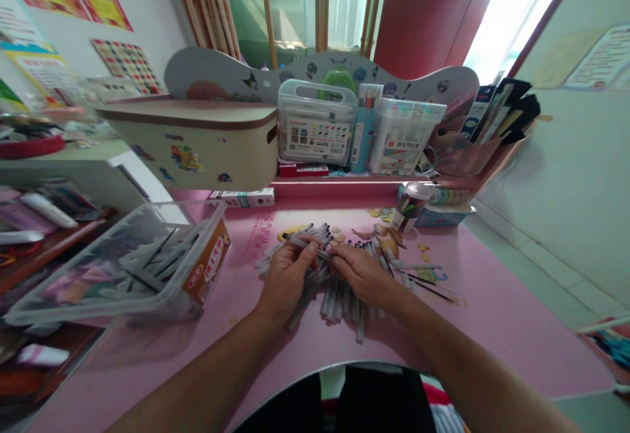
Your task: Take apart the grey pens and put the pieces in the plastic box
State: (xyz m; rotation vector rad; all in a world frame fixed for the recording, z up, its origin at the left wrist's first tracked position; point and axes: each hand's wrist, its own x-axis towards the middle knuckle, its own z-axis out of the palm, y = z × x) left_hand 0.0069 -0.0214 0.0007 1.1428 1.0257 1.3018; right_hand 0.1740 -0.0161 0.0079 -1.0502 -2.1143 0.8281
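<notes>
Over the middle of the pink desk (pixel 236 348), my left hand (pixel 287 280) is closed around a slim grey marker (pixel 296 241) with a dark end. Close beside it, my right hand (pixel 363 273) pinches the end of a marker at the fingertips; whether both hands hold the same one I cannot tell. Beneath and around them lies a loose pile of grey markers (pixel 339 302), pointing various ways, several with dark tips. My hands hide part of the pile. A few thin dark sticks or brushes (pixel 436 288) lie to the right.
At left stands a clear plastic bin (pixel 147 302) with pens and other items. A jar of pens (pixel 412 203) and a blue box (pixel 445 215) sit at the back right. The shelf above bears a cream storage box (pixel 207 151), marker cases (pixel 317 124) and a pen holder (pixel 460 154).
</notes>
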